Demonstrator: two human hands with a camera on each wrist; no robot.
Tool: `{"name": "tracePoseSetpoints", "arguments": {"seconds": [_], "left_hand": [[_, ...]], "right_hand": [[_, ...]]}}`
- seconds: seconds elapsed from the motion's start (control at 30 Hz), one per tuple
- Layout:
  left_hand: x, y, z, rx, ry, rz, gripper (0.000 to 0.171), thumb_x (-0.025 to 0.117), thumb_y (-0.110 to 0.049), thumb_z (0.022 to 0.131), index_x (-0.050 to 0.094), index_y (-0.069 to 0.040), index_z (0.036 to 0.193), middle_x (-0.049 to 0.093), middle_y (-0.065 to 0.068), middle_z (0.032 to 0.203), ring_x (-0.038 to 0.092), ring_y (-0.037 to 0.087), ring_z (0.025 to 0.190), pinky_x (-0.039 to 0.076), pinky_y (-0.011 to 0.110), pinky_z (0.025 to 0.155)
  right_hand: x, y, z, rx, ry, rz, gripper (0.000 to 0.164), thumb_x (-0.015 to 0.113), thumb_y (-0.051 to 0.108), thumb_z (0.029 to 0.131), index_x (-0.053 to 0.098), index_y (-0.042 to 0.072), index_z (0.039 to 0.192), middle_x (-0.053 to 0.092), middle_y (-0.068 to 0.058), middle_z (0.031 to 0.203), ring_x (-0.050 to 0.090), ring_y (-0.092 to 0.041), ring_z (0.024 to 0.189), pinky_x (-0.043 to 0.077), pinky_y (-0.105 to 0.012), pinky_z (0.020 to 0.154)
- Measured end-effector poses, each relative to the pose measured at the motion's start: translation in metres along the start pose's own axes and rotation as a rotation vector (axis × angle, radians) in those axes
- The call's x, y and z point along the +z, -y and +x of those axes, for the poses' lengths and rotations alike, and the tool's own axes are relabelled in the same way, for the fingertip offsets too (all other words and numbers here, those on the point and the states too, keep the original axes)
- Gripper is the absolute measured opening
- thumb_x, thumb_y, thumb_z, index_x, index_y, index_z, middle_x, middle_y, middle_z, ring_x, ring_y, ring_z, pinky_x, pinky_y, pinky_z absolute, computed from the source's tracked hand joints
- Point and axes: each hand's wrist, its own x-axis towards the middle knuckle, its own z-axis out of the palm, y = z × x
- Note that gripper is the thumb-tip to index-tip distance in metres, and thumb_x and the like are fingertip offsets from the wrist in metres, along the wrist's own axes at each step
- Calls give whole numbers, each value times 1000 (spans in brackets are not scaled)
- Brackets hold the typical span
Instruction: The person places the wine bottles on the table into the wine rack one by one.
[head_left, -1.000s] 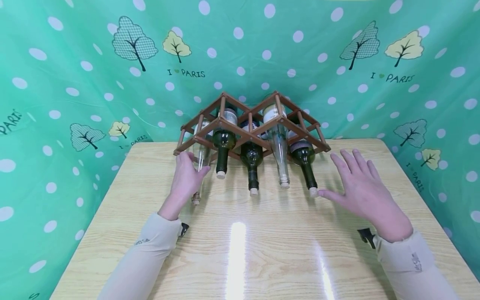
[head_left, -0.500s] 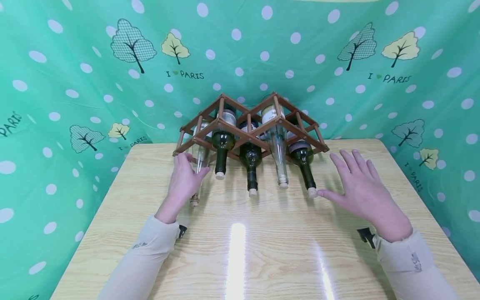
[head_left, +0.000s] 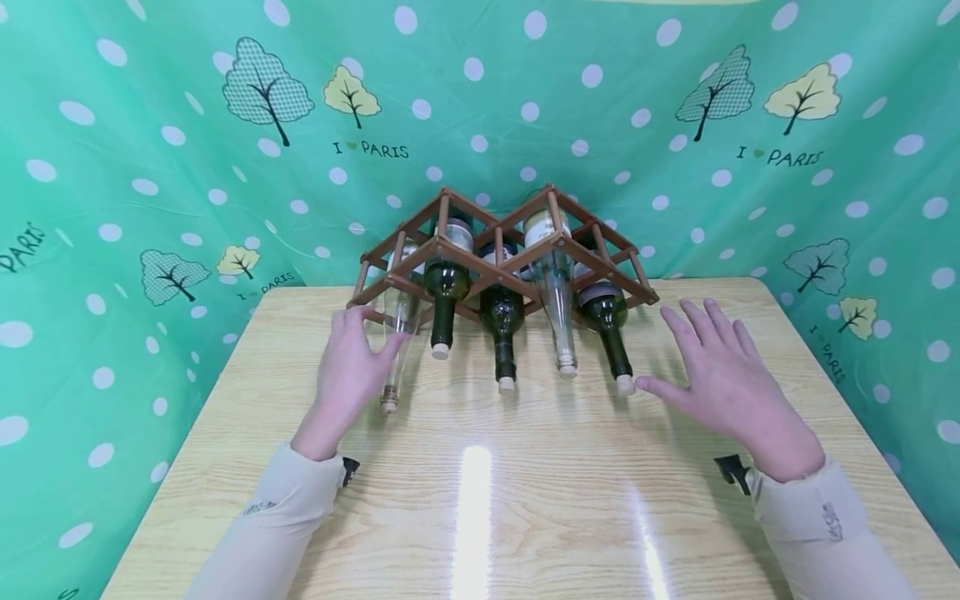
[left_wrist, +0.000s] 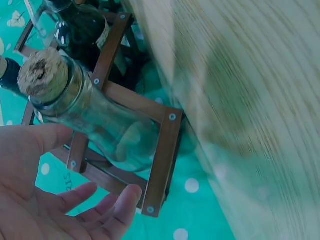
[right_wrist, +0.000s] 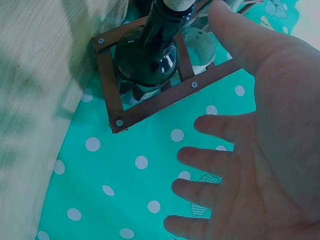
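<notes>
A brown wooden wine rack (head_left: pixel 501 272) at the back of the table holds several corked bottles lying neck forward. My left hand (head_left: pixel 348 367) is beside the clear glass bottle (head_left: pixel 400 321) at the rack's left end. In the left wrist view its fingers are apart and loosely bent, and they grip nothing; the bottle's cork (left_wrist: pixel 44 75) is above the thumb. My right hand (head_left: pixel 727 387) is spread to the right of the rack, holding nothing. Its thumb is close to the cork of the dark green bottle (head_left: pixel 604 312); whether they touch I cannot tell.
Between the end bottles lie a green bottle (head_left: pixel 447 287), another dark green bottle (head_left: pixel 502 312) and a second clear bottle (head_left: pixel 556 300). A green dotted curtain (head_left: pixel 525 92) hangs behind and beside the wooden table (head_left: pixel 562 483).
My left hand has drawn back a little to the left, away from the clear bottle. My right hand and the rack with its bottles stay where they were.
</notes>
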Motion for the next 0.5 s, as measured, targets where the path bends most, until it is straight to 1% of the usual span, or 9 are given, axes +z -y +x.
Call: {"name": "tracePoseSetpoints", "arguments": {"seconds": [0.13, 0.27, 0.33, 0.5], "left_hand": [[-5, 4, -3, 42, -45, 42, 65, 74, -40, 100, 52, 1, 146, 49, 24, 137, 60, 38, 101, 55, 50, 70], [-10, 9, -4, 91, -72, 86, 65, 75, -39, 100, 53, 2, 145, 49, 27, 139, 56, 45, 116, 54, 60, 85], [-12, 12, -3, 114, -77, 106, 66, 76, -39, 99, 53, 2, 146, 48, 28, 141, 54, 48, 119, 52, 64, 92], [-19, 18, -2, 163, -81, 148, 69, 77, -39, 98, 53, 2, 148, 47, 30, 145, 50, 52, 126, 43, 67, 104]], "right_hand": [[2, -3, 1, 4, 14, 10, 109, 62, 73, 95, 19, 4, 169, 18, -30, 171, 7, -55, 157, 8, -77, 120], [4, -7, 3, 15, 31, 18, 105, 58, 71, 99, 18, 4, 169, 15, -29, 172, 6, -55, 157, 8, -77, 120], [6, -8, 5, 20, 40, 25, 103, 55, 71, 101, 18, 3, 169, 14, -30, 172, 5, -55, 157, 7, -77, 120], [8, -14, 7, 27, 46, 36, 98, 49, 69, 104, 15, 4, 170, 12, -31, 172, 2, -55, 158, 7, -78, 119]]}}
